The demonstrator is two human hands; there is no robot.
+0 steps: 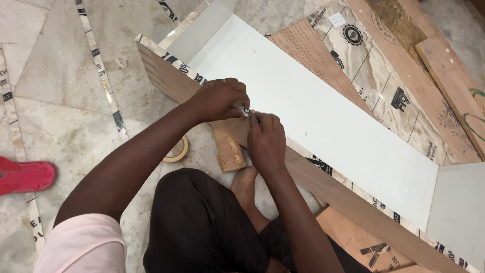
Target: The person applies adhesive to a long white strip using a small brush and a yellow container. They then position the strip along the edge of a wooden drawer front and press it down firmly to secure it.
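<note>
Small dark fastener (246,110), apparently a screw or similar fitting too small to identify, sits between the fingertips of both hands at the near edge of the white laminated panel (323,116). Left hand (220,98) is curled almost closed, thumb and forefinger pinched on the fastener from the left. Right hand (265,139) lies just beside it, fingers bent and drawn together, their tips touching the same fastener from the right; what else it grips, if anything, cannot be told. Beneath both hands a short block of plywood (230,146) rests tilted against the long wooden side board (166,76) of the open box-like carcass, whose white inner face runs diagonally from upper left to lower right. A roll of pale tape (178,150) lies flat on the marble floor (60,101), near the left forearm. Further plywood sheets (384,55) lie at upper right, beyond the panel. A red slipper (25,176) rests at the left edge, well apart from the hands. The person sits cross-legged in dark trousers (202,227), one bare foot (245,184) just below the right wrist.
</note>
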